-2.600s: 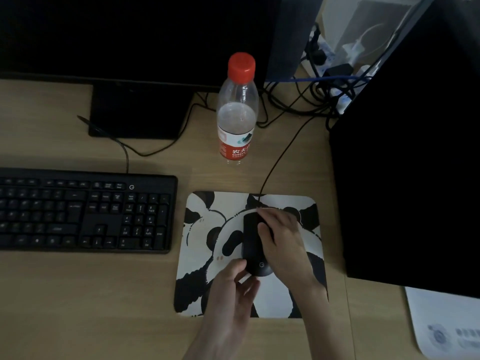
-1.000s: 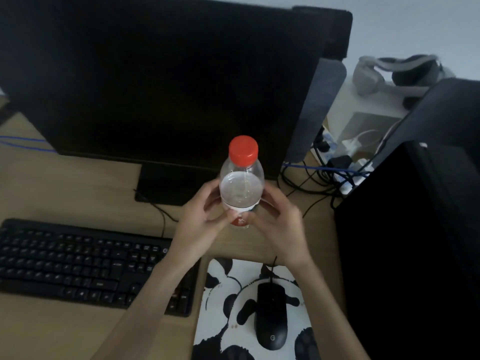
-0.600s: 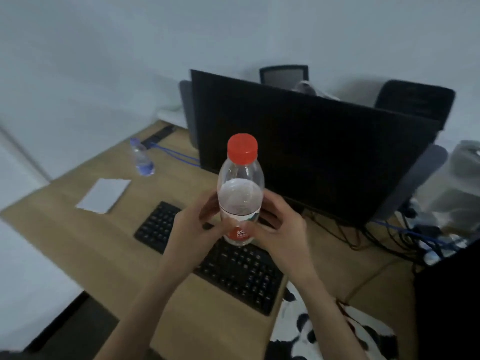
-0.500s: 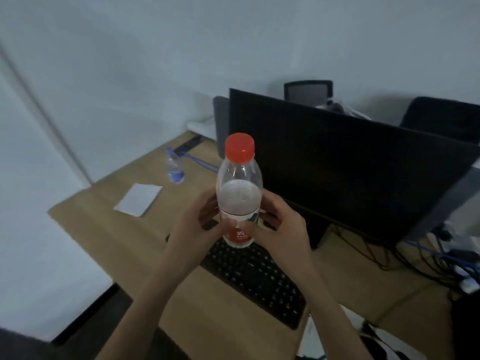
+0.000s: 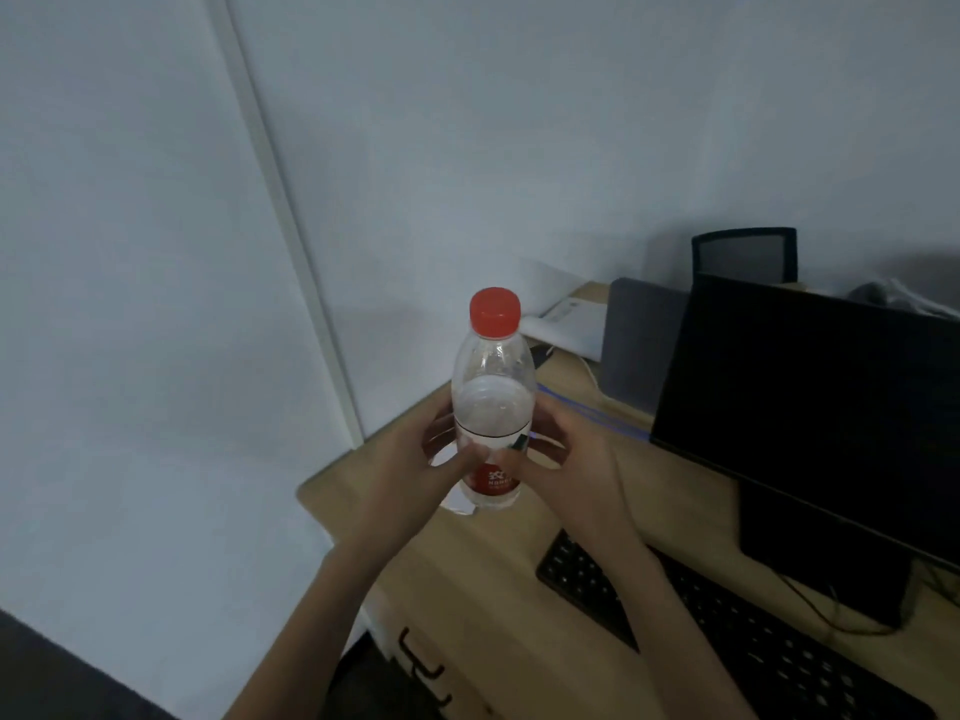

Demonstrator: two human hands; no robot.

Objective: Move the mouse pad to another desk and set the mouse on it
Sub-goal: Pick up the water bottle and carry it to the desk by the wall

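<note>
I hold a clear water bottle (image 5: 493, 392) with a red cap and red label upright in the air over the left end of the wooden desk (image 5: 498, 584). My left hand (image 5: 415, 459) grips its lower part from the left and my right hand (image 5: 561, 454) grips it from the right, thumbs nearly meeting on the label. The panda mouse pad and the black mouse are out of the head view.
A black keyboard (image 5: 727, 631) lies at the lower right, with a dark monitor (image 5: 810, 402) behind it. A grey divider panel (image 5: 639, 345) and a chair back (image 5: 743, 254) stand farther back. A white wall fills the left. Drawer handles (image 5: 421, 662) show below the desk edge.
Both hands left the mouse, took the bottle and lifted it. The view has swung left, so the mouse pad and mouse dropped out of sight and the wall came in.
</note>
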